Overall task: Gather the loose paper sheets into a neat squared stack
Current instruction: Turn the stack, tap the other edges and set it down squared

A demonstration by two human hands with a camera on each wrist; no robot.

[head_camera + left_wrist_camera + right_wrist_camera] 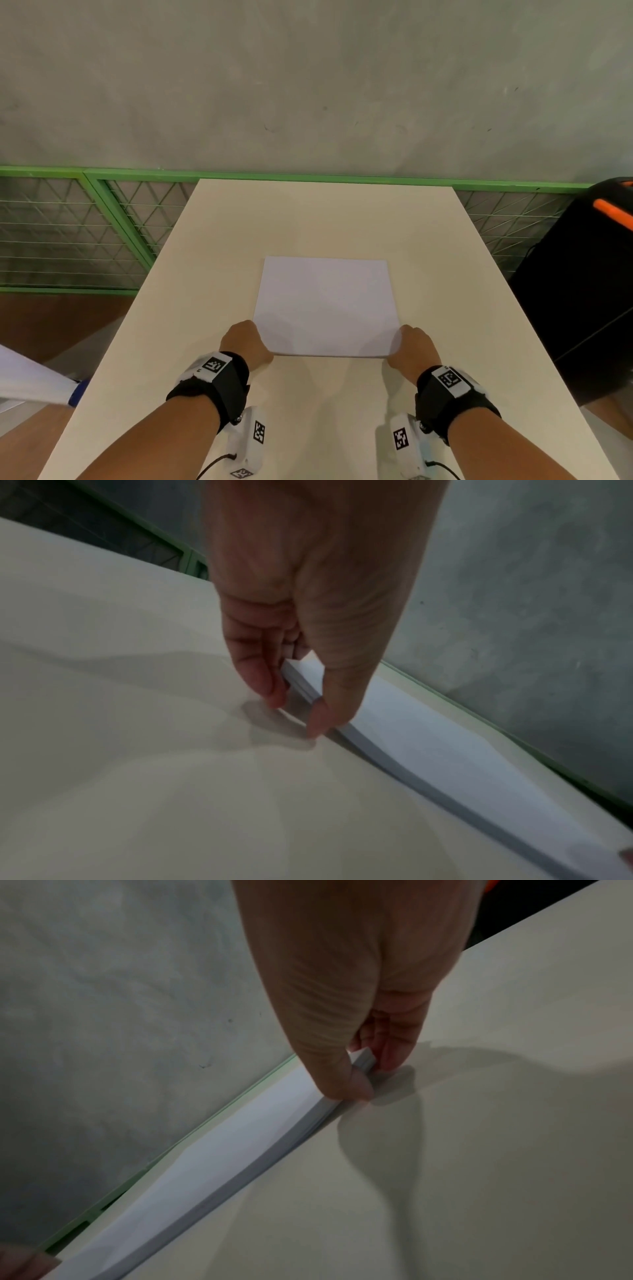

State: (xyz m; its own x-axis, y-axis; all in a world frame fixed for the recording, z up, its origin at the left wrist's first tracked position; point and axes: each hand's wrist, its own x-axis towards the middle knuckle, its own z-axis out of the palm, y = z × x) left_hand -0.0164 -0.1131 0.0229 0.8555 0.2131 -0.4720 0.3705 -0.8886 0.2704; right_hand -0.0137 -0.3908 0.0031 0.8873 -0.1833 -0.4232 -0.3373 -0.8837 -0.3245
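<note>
A stack of white paper sheets lies flat near the middle of a cream table, its edges lined up. The left hand grasps the stack's near left corner, thumb on top and fingers curled beside and under the edge. The right hand pinches the near right corner likewise, thumb pressing the top sheet. From the head view, both hands' fingertips are hidden behind the knuckles.
</note>
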